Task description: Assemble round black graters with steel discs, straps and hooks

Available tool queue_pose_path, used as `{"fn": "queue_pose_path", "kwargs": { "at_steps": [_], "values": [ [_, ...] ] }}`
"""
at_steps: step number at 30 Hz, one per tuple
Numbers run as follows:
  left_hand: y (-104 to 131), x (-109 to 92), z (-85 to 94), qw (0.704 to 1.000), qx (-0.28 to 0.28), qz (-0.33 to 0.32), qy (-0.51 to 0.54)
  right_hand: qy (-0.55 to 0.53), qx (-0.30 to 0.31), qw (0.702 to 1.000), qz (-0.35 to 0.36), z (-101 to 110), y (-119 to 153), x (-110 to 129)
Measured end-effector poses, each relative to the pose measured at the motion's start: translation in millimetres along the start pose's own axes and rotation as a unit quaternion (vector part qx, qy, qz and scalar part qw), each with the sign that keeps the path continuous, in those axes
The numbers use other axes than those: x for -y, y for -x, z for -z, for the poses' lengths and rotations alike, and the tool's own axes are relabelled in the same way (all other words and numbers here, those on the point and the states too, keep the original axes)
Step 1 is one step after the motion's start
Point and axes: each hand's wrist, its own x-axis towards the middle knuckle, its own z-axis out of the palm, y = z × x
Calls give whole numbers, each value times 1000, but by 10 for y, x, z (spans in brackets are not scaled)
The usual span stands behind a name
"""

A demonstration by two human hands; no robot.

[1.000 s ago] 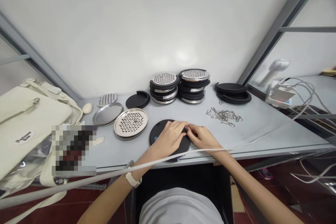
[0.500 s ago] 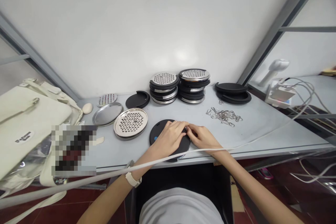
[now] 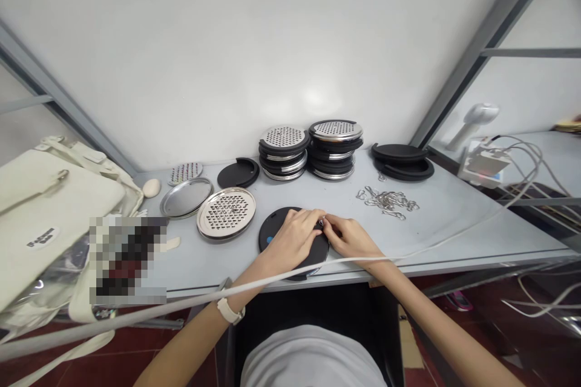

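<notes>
A round black disc [image 3: 271, 228] with a blue spot lies at the table's front edge. My left hand [image 3: 297, 234] is laid over it, fingers bent and pressed together towards its right edge. At that edge, my right hand [image 3: 350, 236] pinches a small shiny metal clip [image 3: 322, 221], mostly hidden by the fingertips of both hands. A pile of similar metal clips [image 3: 389, 200] lies beyond my right hand. Left of the disc sits a round metal grater plate [image 3: 229, 211], beside a plain metal lid [image 3: 186, 196].
Two stacks of graters, one left [image 3: 284, 154] and one right [image 3: 336, 148], stand against the wall. A black holder [image 3: 238, 173] and black covers [image 3: 403, 163] flank them. A white cable [image 3: 354, 259] crosses before my forearms. A cream bag [image 3: 54, 211] is at left.
Both hands stay at the disc's right edge with almost no movement. The metal clip between the fingertips shows slightly differently. The other objects stay put.
</notes>
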Motion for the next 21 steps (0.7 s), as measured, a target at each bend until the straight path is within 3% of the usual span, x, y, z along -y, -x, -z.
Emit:
{"fn": "queue_pose_path", "kwargs": {
  "at_steps": [13,21],
  "values": [
    [2,56,-28,1000,-19,10,-10,-47,-59,997,-24,1,-15,-23],
    [4,26,-40,1000,-23,2,19,-25,-20,999,-4,-2,-8,-1]
  ]
}}
